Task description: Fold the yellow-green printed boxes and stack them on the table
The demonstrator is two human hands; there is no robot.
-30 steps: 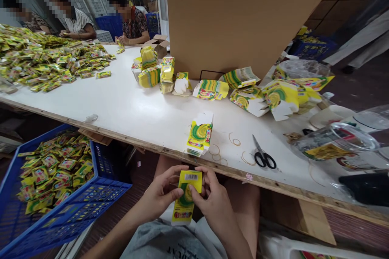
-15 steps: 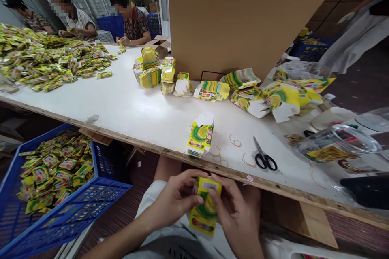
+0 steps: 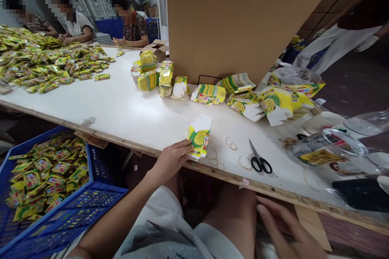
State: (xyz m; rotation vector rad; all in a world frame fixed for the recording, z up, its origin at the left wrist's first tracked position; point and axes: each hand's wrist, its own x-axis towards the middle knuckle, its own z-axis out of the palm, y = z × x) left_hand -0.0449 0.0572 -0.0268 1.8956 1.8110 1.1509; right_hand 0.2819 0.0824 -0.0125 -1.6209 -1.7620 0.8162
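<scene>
My left hand reaches up to the front edge of the white table, its fingers stretched onto a small stack of flat yellow-green cartons. It holds nothing that I can see. My right hand is low at the right, below the table edge beside my knee, fingers spread and empty. The carton that my hands held is not in view.
Black scissors and loose rubber bands lie right of the stack. More carton stacks line a big cardboard box. A blue crate of sachets stands at the left. Three people sit at the far end.
Both hands held a yellow carton in front of me. Now the left hand has gone up to the stack on the table, the right has dropped low right, and the carton is gone.
</scene>
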